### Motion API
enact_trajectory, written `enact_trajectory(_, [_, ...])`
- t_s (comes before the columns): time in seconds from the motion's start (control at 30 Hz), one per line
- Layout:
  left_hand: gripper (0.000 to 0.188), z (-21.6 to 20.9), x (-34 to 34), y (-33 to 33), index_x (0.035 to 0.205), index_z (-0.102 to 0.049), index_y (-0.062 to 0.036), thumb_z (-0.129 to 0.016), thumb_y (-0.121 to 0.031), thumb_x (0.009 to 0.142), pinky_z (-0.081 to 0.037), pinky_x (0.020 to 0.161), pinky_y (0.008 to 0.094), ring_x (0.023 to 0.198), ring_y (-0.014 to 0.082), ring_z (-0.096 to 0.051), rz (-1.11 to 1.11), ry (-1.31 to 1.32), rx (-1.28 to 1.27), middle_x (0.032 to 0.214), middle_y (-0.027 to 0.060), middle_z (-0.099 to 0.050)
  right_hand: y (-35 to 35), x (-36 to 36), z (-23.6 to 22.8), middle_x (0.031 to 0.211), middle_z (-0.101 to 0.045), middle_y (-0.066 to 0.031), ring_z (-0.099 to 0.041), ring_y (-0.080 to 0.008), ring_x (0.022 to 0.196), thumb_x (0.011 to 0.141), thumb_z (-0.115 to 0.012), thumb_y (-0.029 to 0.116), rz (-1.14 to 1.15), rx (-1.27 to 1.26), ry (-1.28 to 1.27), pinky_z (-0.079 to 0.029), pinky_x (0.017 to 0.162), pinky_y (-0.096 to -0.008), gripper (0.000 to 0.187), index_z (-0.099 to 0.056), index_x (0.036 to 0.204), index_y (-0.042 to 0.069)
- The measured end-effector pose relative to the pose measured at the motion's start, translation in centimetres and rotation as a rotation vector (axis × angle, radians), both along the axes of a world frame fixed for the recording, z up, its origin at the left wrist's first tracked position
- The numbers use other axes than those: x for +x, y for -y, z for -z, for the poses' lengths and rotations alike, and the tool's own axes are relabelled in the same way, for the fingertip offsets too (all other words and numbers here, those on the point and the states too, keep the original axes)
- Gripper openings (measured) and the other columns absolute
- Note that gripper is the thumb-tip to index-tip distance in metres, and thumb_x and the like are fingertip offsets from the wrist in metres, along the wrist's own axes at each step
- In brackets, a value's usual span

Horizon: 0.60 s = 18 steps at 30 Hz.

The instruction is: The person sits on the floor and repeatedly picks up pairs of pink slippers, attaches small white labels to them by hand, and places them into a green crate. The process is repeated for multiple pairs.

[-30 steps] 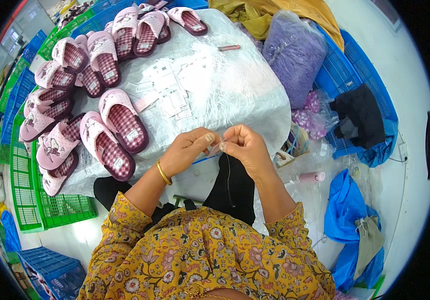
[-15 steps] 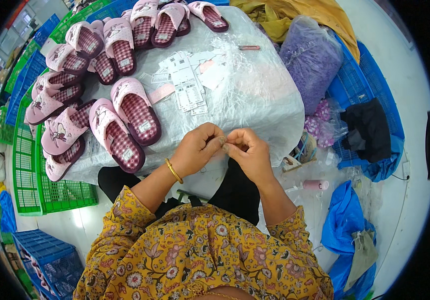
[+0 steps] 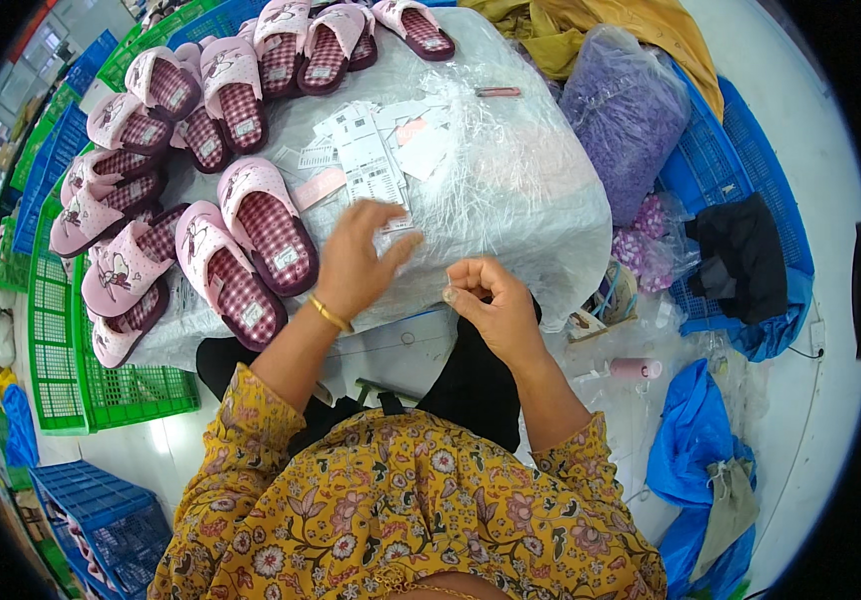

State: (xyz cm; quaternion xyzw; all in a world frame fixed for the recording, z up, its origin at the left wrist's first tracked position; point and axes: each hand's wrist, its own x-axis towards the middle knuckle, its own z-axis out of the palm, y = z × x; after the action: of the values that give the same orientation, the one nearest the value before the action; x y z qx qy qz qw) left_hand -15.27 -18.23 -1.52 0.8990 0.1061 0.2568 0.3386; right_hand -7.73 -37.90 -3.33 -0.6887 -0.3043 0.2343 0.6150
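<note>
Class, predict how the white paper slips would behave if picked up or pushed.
The white paper slips look thin, so they are probably light and bend easily. Overlapping, apparently loose, on glossy plastic sheeting, they would likely slide apart if pushed.

No words were legible; printed white slips point(image 3: 369, 165) lay right of the front slipper pair point(image 3: 271, 225), type too small; pale insole labels point(image 3: 253, 316) inside it, likewise unreadable.

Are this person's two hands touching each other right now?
Apart. The head view shows the white plastic covering through a clear gap between the left hand and the right hand.
</note>
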Motion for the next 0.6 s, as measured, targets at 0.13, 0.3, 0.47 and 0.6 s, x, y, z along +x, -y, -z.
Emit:
enact_trajectory(0.13, [0.033, 1.8, 2.9, -3.5, 0.105, -0.066, -0.0039, -0.073, -0.025, 0.081, -0.05, 0.085, 0.0397, 0.101, 0.0302, -0.06, -0.216, 0.002, 0.451, 0.106, 0.0108, -0.065, 0.0, -0.5, 0.2, 0.089, -0.067, -0.0019, -0.059, -0.0067, 0.079, 0.087, -0.071, 0.01, -0.003, 0.01, -0.081, -0.049, 0.073, -0.0233, 0.02, -0.064, 0.104, 0.002])
enact_trajectory(0.3, [0.025, 3.0, 3.7, -4.4, 0.098, -0.068, -0.0055, -0.066, -0.026, 0.083, -0.049, 0.088, 0.0398, 0.095, 0.0307, -0.062, -0.179, -0.2, 0.531, 0.1, 0.0105, -0.067, 0.2, -0.6, 1.3, 0.09, -0.067, -0.0022, -0.059, -0.0066, 0.08, 0.088, -0.071, 0.011, 0.013, 0.047, -0.142, -0.049, 0.074, -0.0229, 0.021, -0.064, 0.105, 0.001])
enact_trajectory(0.47, [0.016, 2.3, 3.5, -4.9, 0.09, -0.066, -0.0079, -0.06, -0.021, 0.086, -0.049, 0.077, 0.0399, 0.083, 0.0281, -0.063, -0.148, -0.246, 0.686, 0.088, 0.0096, -0.067, 0.2, -1.2, 0.5, 0.09, -0.066, -0.0023, -0.059, -0.0067, 0.08, 0.088, -0.07, 0.011, 0.028, 0.054, -0.152, -0.049, 0.074, -0.0231, 0.02, -0.064, 0.105, 0.001])
enact_trajectory(0.6, [0.008, 0.8, 1.6, -3.6, 0.086, -0.064, -0.0077, -0.063, -0.015, 0.082, -0.047, 0.071, 0.0382, 0.079, 0.0257, -0.062, -0.142, -0.078, 0.745, 0.085, 0.0081, -0.065, -0.5, -1.2, 0.5, 0.09, -0.065, -0.0014, -0.058, -0.0067, 0.081, 0.089, -0.069, 0.012, 0.032, 0.074, -0.158, -0.049, 0.075, -0.0234, 0.019, -0.063, 0.104, 0.001])
